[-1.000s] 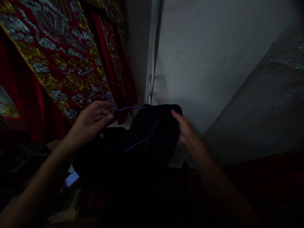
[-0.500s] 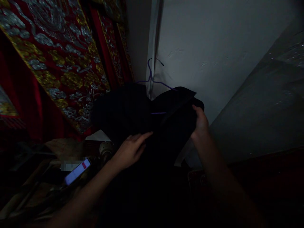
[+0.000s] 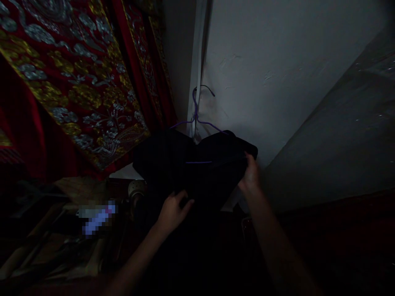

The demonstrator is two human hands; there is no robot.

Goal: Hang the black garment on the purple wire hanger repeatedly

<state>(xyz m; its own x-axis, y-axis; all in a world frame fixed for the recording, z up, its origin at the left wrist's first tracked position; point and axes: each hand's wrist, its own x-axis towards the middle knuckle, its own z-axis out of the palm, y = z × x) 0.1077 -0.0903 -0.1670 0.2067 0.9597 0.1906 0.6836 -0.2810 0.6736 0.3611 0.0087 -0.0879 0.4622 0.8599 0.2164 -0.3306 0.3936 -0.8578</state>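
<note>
A dark garment [image 3: 203,185], too dim to tell its exact kind, hangs on a purple wire hanger [image 3: 196,117]. The hanger's lower bar shows through the open neck. My left hand [image 3: 173,210] is at the garment's front, fingers curled onto the cloth below the left front edge, thumb a little apart. At the right shoulder my right hand [image 3: 251,176] grips the cloth, its thumb on the near side and its other fingers mostly hidden behind.
Red cloth [image 3: 77,82] with gold and silver embroidery hangs at left. Behind the hanger is a pale wall [image 3: 262,61] with a narrow upright strip. A blurred-out phone-like object [image 3: 98,220] lies lower left among wooden bars, and a tan perforated shoe [image 3: 135,188] sits beside the garment.
The hanger and garment sit lower in view. My left hand has gone from a pointing finger to curled fingers, lower on the cloth. My right hand remains at the right shoulder, slightly lower.
</note>
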